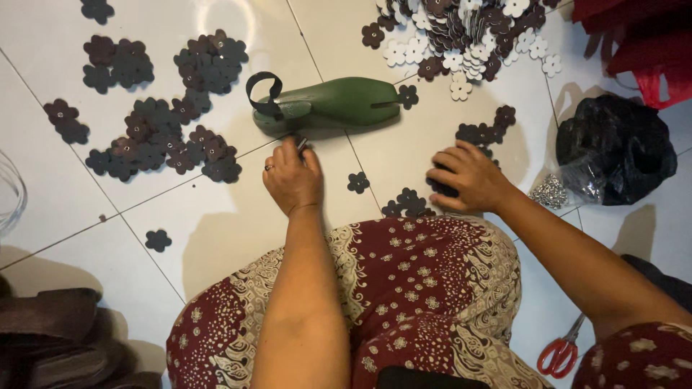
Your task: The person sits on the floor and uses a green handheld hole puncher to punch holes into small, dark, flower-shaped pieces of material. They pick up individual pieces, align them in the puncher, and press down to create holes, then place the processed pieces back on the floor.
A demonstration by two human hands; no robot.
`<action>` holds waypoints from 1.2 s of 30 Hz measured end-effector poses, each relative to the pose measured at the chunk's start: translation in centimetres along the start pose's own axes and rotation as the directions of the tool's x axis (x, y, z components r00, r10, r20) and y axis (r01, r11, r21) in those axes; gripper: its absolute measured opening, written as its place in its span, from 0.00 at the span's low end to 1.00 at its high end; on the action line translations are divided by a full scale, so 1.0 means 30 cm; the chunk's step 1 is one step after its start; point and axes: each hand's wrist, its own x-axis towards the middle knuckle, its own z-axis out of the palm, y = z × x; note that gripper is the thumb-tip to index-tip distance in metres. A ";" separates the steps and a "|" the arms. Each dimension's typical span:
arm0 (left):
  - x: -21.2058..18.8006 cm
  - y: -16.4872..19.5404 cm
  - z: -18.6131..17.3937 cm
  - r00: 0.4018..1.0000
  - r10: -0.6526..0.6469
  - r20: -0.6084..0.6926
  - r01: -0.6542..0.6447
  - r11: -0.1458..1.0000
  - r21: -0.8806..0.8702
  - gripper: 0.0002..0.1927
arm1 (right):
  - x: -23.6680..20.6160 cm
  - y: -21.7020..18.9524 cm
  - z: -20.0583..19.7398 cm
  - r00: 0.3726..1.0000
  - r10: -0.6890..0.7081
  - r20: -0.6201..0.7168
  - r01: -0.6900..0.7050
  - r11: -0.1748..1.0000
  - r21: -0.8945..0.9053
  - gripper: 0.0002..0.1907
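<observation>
L hand (292, 176) pinches small dark tool, prob., just below green shoe last (339, 101); R hand (468, 176) curled on flower cutouts (441, 189).

Bare tile (216, 216) between flower cutouts (155, 137)

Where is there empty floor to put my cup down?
Bare white tile floor lies between the left hand, the lone dark flower cutout and the patterned maroon skirt. Another bare patch sits just above the green shoe last. The heap of white and brown flowers and the dark flower clusters are crowded.
</observation>
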 end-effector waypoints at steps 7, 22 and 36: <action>0.001 -0.003 0.003 1.000 0.005 -0.022 -0.005 1.000 -0.009 0.11 | 0.232 0.081 0.057 0.885 0.345 -0.313 -0.339 0.938 0.076 0.22; -0.007 -0.009 0.008 0.998 -0.032 0.046 0.031 0.999 0.010 0.11 | 0.040 -0.019 -0.041 0.982 0.086 -0.167 -0.107 0.987 -0.118 0.23; 0.001 -0.010 -0.001 1.000 -0.011 0.019 0.012 1.000 -0.015 0.11 | 0.206 -0.053 0.184 0.655 -0.610 0.446 0.707 0.703 -0.077 0.40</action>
